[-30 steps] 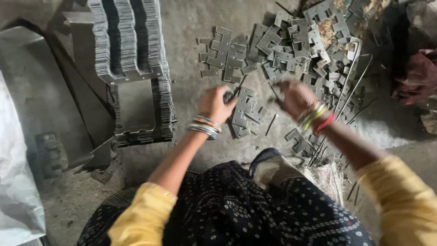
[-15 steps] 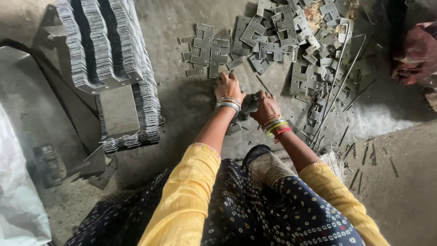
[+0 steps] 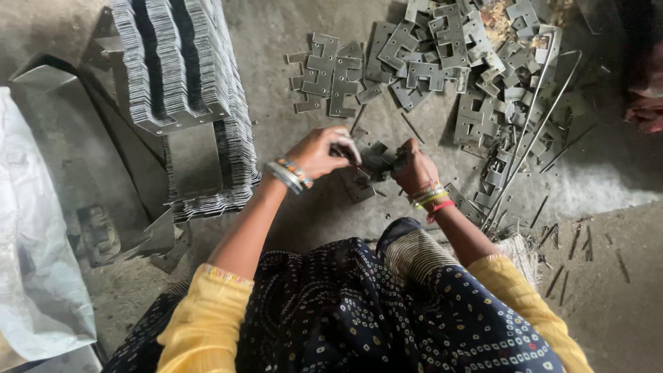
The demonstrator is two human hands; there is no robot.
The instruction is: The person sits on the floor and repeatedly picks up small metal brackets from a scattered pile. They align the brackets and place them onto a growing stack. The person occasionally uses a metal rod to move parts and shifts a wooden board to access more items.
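Nearest the camera, a lap in dark dotted cloth [image 3: 359, 311] is seen, flanked by yellow sleeves [image 3: 207, 311]. From these the two forearms are stretched forward and brought together over the grey concrete floor [image 3: 290, 41]. The left hand [image 3: 321, 150], ringed at the wrist with coloured bangles [image 3: 289, 174], is curled, its fingertips [image 3: 349, 146] pinched on the left end of a small stack of flat grey stamped metal plates [image 3: 376, 160]. The right hand [image 3: 414, 166] is closed round the stack's right end, so the stack is held between both hands, just above the floor, its long axis running left to right across the body. Neither hand is clearly nearer; how tightly the right fingers are shut cannot be told, as they are hidden behind the knuckles. A single loose plate [image 3: 359, 188] lies on the floor just under the hands. Beyond, a scattered heap of similar flat grey notched plates [image 3: 442, 62] is spread, with thin metal rods [image 3: 532, 131] laid along its right side. Far left, tall ribbed stacks of pressed grey plates [image 3: 179, 62] are stood, and a white sack [image 3: 34, 262] is seen at the left edge.
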